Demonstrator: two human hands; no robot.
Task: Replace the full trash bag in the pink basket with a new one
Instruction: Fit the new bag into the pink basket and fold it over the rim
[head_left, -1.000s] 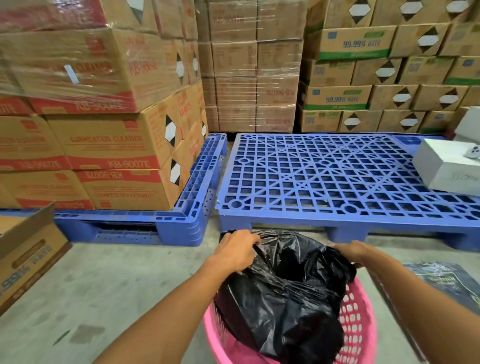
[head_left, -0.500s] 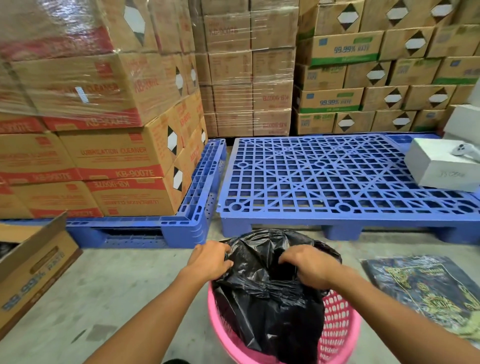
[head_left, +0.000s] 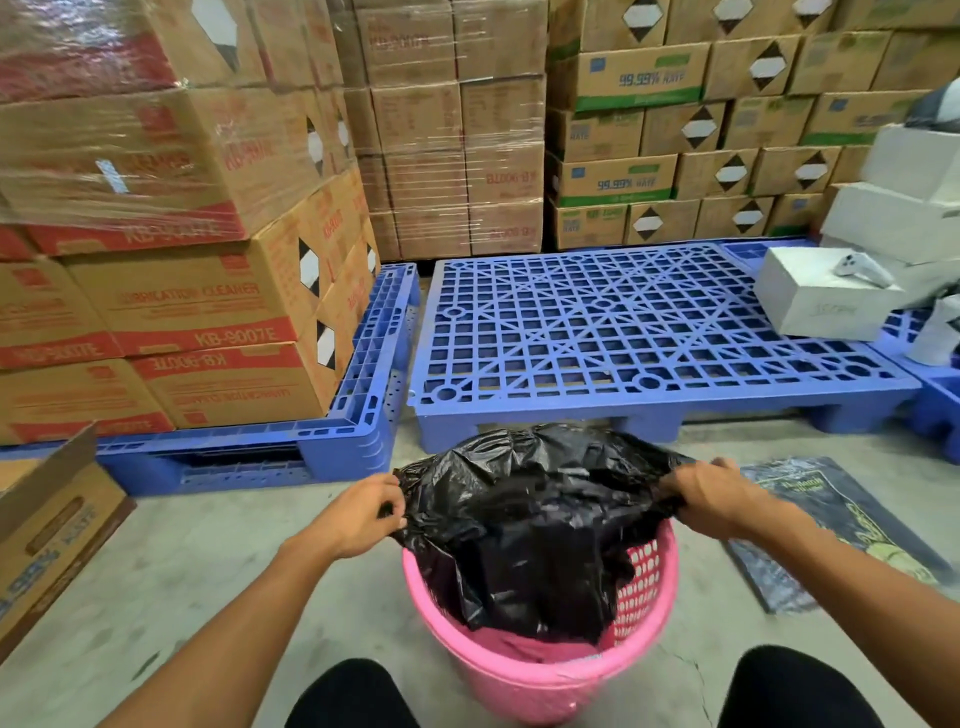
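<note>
A pink perforated basket (head_left: 545, 675) stands on the concrete floor between my knees. A black trash bag (head_left: 535, 525) sits in it, its top stretched wide above the rim. My left hand (head_left: 358, 514) pinches the bag's left edge. My right hand (head_left: 711, 499) grips the bag's right edge, just beyond the basket's rim. The bag's contents are hidden under its crumpled folds.
An empty blue pallet (head_left: 649, 332) lies just behind the basket, with a white box (head_left: 821, 299) on its right end. Stacked cartons (head_left: 171, 291) fill a pallet at left. An open carton (head_left: 47, 525) sits at far left. A dark printed packet (head_left: 831, 525) lies on the floor at right.
My hands have moved apart, pulling the bag's top wide across the basket. The view has drawn back and now shows more of the basket and my knees.
</note>
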